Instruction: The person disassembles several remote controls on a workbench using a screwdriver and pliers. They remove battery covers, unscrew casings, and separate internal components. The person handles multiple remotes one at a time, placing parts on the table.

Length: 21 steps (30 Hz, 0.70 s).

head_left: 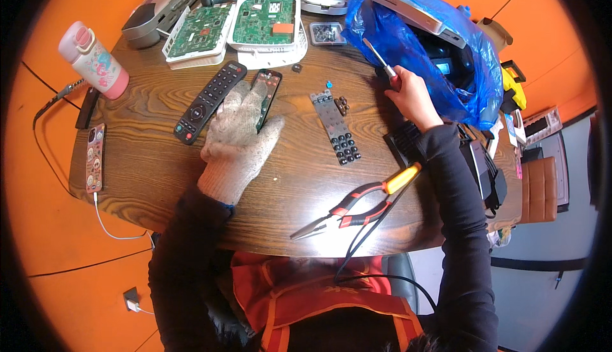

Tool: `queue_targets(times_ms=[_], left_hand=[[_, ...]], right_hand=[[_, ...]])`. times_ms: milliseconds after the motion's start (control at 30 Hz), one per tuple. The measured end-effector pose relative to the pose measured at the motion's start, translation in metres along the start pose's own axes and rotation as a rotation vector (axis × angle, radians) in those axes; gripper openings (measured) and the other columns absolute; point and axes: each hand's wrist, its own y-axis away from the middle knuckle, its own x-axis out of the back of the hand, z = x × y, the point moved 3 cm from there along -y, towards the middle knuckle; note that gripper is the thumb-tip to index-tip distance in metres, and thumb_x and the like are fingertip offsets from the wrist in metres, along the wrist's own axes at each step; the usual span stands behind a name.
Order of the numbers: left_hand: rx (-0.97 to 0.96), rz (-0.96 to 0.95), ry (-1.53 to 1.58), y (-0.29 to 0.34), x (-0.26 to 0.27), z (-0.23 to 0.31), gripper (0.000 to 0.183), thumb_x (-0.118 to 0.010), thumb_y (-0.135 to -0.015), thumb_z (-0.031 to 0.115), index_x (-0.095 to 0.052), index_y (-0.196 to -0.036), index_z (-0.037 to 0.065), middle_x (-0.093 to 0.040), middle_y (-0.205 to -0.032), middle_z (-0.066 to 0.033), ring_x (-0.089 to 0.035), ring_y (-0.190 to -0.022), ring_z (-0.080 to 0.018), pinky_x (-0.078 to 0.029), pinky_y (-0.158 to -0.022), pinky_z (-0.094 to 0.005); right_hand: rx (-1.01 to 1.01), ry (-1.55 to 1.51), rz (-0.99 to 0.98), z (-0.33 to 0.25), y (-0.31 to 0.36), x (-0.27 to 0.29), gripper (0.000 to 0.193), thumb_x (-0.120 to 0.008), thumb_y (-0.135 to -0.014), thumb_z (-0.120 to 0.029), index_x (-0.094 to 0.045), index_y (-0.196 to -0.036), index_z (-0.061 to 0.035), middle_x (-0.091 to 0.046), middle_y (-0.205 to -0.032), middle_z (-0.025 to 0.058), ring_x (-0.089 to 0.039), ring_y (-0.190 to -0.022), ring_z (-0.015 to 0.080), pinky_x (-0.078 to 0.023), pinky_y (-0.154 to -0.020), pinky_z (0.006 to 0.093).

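Note:
My left hand [237, 136], in a pale knitted glove, lies with its fingers stretched out between a black remote control [205, 102] and an opened remote half [272, 89] with a circuit board showing. Its fingertips rest on or against both; the exact contact is hidden beneath the glove. On the right, my bare right hand [414, 100] is closed round the red handle of a screwdriver [380, 59], its shaft pointing up and left beside a blue plastic bag [389, 40]. Between the hands lies a grey rubber keypad [331, 121] with black buttons, some loose dark buttons [342, 105] beside it.
Long-nose pliers [357, 207] lie near the table's front edge, across a black cable [360, 240]. Opened white housings with green circuit boards [264, 21] stand at the back, near a small clear box [327, 33]. A pink bottle [95, 62] and a phone [95, 158] are at left.

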Motion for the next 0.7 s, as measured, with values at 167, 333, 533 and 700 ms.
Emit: queue_targets(times_ms=[167,333,533,700], left_hand=[[-0.11,0.22,0.078,-0.001,0.005,0.002,0.059,-0.067,-0.08,0.021,-0.046,-0.133,0.004,-0.047,-0.133,-0.0216,-0.042,-0.125,-0.0359,-0.033,-0.106,-0.0412],[-0.18,0.264,0.157,0.0,0.012,0.006,0.056,-0.066,-0.082,0.018,-0.046,-0.132,0.001,-0.048,-0.132,-0.0194,-0.043,-0.125,-0.0329,-0.033,-0.106,-0.0399],[-0.225,0.318,0.149,-0.002,0.011,0.003,0.051,-0.061,-0.083,0.025,-0.051,-0.128,0.003,-0.052,-0.125,-0.0205,-0.05,-0.117,-0.0334,-0.039,-0.1,-0.0421],[-0.199,0.346,0.31,-0.004,0.011,-0.005,0.041,-0.059,-0.085,0.017,-0.055,-0.123,0.002,-0.056,-0.119,-0.0208,-0.054,-0.113,-0.0332,-0.041,-0.098,-0.0398]], right_hand=[[0.143,0.007,0.046,0.006,-0.015,-0.012,0.023,-0.071,-0.07,-0.002,-0.052,-0.082,0.0005,-0.053,-0.066,0.0128,-0.056,-0.062,0.0265,-0.046,-0.06,0.0345],[0.151,0.001,0.021,-0.013,-0.004,-0.016,0.019,-0.066,-0.072,-0.002,-0.049,-0.08,-0.0001,-0.06,-0.073,0.0191,-0.061,-0.072,0.0371,-0.049,-0.064,0.0392],[-0.209,-0.892,-0.027,-0.024,0.015,-0.012,0.026,-0.072,-0.077,-0.004,-0.047,-0.081,-0.0083,-0.057,-0.073,-0.0019,-0.052,-0.06,0.0072,-0.042,-0.052,0.0222],[-0.367,-1.16,-0.12,-0.034,0.027,-0.016,0.029,-0.075,-0.077,-0.005,-0.046,-0.081,-0.0126,-0.052,-0.07,-0.0045,-0.051,-0.056,0.0051,-0.038,-0.047,0.0201]])
